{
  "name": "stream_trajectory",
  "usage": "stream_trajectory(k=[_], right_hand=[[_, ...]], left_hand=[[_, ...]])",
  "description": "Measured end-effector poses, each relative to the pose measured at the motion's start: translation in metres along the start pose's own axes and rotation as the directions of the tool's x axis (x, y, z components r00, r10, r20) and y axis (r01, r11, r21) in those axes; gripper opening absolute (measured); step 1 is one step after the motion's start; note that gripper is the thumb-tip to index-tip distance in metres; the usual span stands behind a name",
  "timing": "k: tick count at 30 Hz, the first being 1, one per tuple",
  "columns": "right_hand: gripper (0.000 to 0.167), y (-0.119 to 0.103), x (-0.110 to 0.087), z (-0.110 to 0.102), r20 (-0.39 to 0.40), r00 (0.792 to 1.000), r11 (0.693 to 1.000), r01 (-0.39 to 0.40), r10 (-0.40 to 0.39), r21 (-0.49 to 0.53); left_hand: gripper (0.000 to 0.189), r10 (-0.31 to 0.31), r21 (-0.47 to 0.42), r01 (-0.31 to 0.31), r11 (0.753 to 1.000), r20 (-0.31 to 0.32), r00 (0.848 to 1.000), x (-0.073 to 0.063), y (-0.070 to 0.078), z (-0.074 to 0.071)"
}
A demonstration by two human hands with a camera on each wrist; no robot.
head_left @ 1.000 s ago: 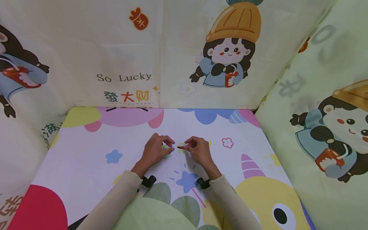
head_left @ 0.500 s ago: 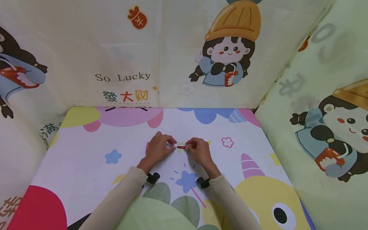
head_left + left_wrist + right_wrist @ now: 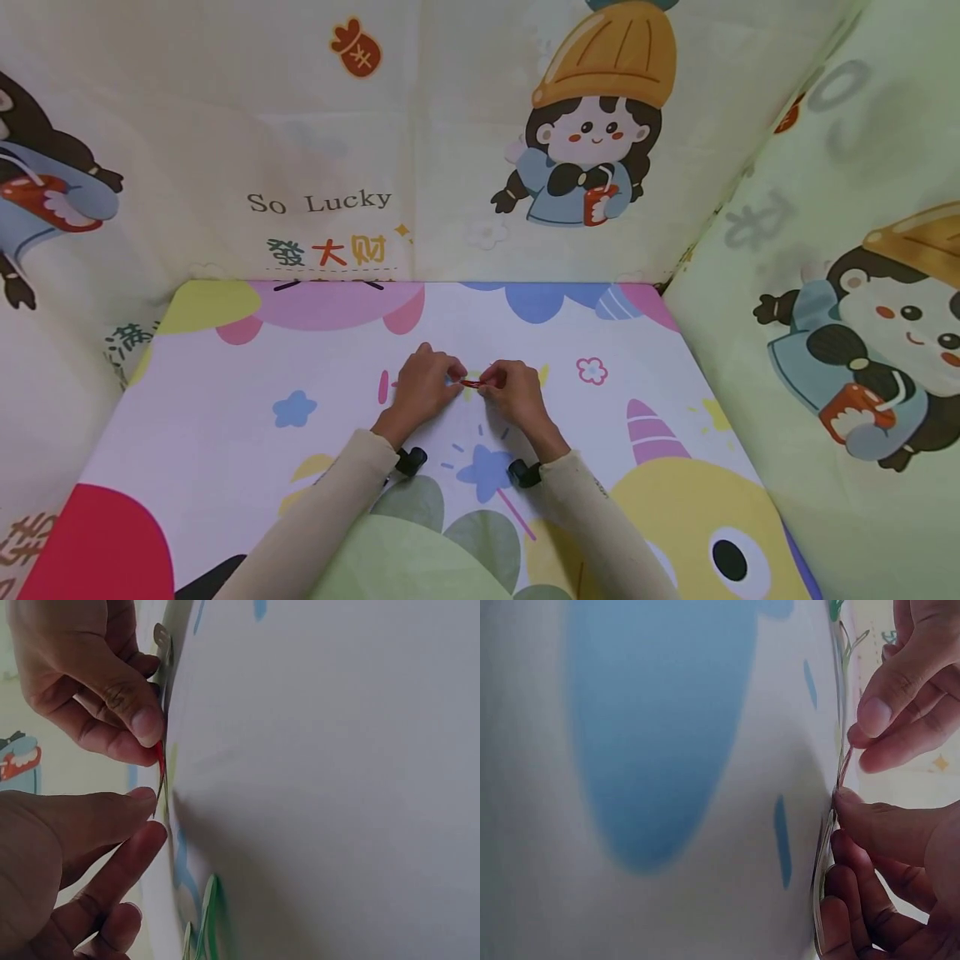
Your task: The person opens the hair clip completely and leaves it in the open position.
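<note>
A slim red snap hair clip (image 3: 472, 384) is held between both hands over the middle of the table. My right hand (image 3: 516, 393) pinches its right end between thumb and fingers. At the clip's narrow left tip, my left hand (image 3: 423, 383) pinches with thumb and index finger, as the left wrist view shows; its other fingers are loosely bent. Most of the red clip (image 3: 160, 759) is covered by fingertips. Green-edged clips (image 3: 211, 922) lie near my left hand, hidden behind it in the head view.
A pale, curved piece (image 3: 163, 641) shows by my right hand's fingers. The table (image 3: 225, 417) has a printed cartoon cover. Printed cloth walls (image 3: 450, 167) rise at the back and both sides. Dark wrist cameras (image 3: 411, 462) sit below both hands.
My left hand has moved right and slightly away from me, and its fingertips have closed on the clip's free tip. The right hand has kept its pinch almost in place.
</note>
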State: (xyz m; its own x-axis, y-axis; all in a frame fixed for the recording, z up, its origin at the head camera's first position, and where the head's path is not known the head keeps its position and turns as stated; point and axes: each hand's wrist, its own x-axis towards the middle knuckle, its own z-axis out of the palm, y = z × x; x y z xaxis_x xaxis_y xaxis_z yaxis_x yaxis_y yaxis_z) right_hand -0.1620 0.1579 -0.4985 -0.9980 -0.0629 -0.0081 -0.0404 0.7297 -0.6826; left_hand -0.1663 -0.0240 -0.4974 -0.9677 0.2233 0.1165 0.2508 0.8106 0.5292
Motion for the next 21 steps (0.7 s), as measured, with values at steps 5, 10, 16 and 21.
stream_trajectory(k=[5, 10, 16, 21], right_hand=[[0.011, -0.0009, -0.0011, 0.0005, 0.003, 1.0, 1.0, -0.005, 0.005, -0.008], [0.011, -0.0018, -0.0009, 0.0005, 0.002, 1.0, 1.0, -0.005, 0.005, -0.007], [0.012, -0.0024, -0.0011, -0.0004, 0.011, 1.0, 1.0, -0.017, 0.017, 0.004], [0.014, -0.0024, -0.0027, -0.001, 0.011, 1.0, 1.0, -0.005, 0.005, 0.028]], left_hand=[[0.018, 0.003, -0.01, -0.003, 1.0, 0.016, 1.0, -0.0001, 0.0023, 0.0024], [0.013, 0.011, -0.018, -0.01, 1.0, 0.021, 1.0, 0.0005, 0.0026, 0.0056], [0.01, 0.007, -0.057, -0.006, 0.998, 0.018, 1.0, -0.0007, 0.0014, 0.0062], [0.01, -0.002, -0.126, 0.003, 0.992, 0.013, 1.0, -0.0024, -0.0008, 0.0042]])
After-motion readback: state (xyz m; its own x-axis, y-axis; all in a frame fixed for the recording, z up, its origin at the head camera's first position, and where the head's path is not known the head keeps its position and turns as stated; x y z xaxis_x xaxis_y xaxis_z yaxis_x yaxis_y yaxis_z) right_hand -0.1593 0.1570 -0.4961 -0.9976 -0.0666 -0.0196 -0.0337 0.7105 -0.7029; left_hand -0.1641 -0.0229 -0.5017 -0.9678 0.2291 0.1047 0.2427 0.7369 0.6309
